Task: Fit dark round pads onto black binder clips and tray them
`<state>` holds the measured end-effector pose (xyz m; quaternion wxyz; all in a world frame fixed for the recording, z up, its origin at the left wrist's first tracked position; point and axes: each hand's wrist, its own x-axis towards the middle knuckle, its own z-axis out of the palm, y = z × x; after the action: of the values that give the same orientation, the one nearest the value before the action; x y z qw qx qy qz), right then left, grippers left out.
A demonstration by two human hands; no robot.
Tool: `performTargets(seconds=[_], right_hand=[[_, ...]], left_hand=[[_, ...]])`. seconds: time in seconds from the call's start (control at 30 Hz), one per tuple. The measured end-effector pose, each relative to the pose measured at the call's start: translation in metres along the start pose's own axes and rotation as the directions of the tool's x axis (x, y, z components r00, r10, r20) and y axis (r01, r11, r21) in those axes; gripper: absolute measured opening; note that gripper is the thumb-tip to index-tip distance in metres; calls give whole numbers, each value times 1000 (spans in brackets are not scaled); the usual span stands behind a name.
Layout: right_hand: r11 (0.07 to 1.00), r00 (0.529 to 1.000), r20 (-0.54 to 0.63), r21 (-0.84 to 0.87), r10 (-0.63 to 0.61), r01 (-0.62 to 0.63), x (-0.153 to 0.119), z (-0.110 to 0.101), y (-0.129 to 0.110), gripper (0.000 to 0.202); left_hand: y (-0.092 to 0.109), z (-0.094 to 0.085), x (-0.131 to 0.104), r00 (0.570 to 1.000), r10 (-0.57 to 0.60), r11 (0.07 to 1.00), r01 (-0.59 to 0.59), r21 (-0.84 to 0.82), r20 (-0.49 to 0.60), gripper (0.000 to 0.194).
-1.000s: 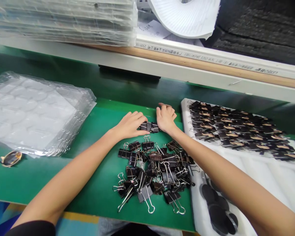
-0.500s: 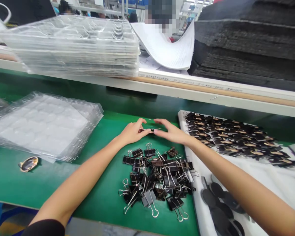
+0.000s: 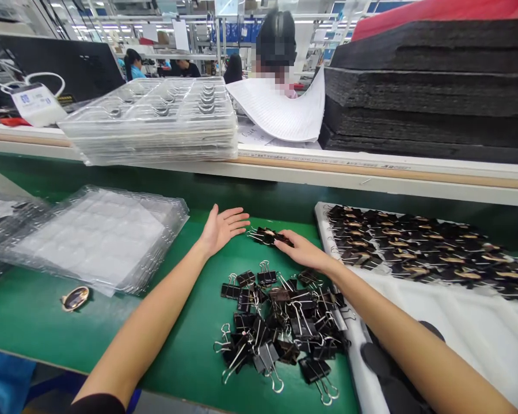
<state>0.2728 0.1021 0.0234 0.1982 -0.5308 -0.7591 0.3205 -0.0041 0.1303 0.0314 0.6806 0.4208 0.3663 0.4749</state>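
My left hand (image 3: 221, 231) is open above the green table (image 3: 176, 339), palm up with its fingers stretched toward the right. My right hand (image 3: 301, 248) is closed on the right end of a gold-rimmed oval piece clamped with black binder clips (image 3: 265, 234). Silver clip handles stick out of that piece on its left, close to my left fingertips but apart from them. Nearer me lies a heap of loose black binder clips (image 3: 280, 322). One gold-rimmed oval piece without clips (image 3: 75, 299) rests on the table at the left.
On the right, a white foam tray (image 3: 397, 280) bears rows of clipped oval pieces (image 3: 414, 244) and dark round discs (image 3: 382, 362). Stacked clear plastic trays (image 3: 90, 236) lie at left. A shelf (image 3: 285, 164) across the back carries more trays and black foam sheets (image 3: 427, 95).
My left hand has let go of the piece, moved left and opened. My right hand now grips its right end, with binder clips visible on it. The head view has tilted up.
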Motion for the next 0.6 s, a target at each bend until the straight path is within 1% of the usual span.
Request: performTargets(seconds=[0.1, 0.23, 0.33, 0.4, 0.47, 0.53, 0.6], right_hand=[[1000, 1000, 3, 18, 3, -3, 0, 4, 2, 32], [997, 1000, -4, 79, -6, 6, -1, 5, 3, 33], [989, 1000, -18, 143, -24, 26, -2, 3, 1, 36], [980, 999, -25, 197, -36, 41, -1, 0, -3, 37], [975, 999, -6, 218, -32, 32, 2, -5, -8, 36], [988, 999, 38, 152, -22, 16, 6, -9, -16, 38], [999, 997, 70, -25, -21, 23, 10, -13, -26, 44]], left_hand=[[-3, 0, 1, 998, 2, 1000, -2, 4, -65, 73], [-4, 0, 1, 994, 21, 999, -18, 27, -108, 65], [-2, 1, 0, 993, 21, 1000, -18, 25, -115, 65], [0, 1, -1, 994, 13, 1000, -15, -15, -107, 66], [0, 2, -1, 995, 3, 997, -10, -71, -102, 67], [1, 3, -1, 994, -10, 992, -4, -127, -107, 66], [2, 3, -1, 994, -19, 986, 0, -169, -112, 62]])
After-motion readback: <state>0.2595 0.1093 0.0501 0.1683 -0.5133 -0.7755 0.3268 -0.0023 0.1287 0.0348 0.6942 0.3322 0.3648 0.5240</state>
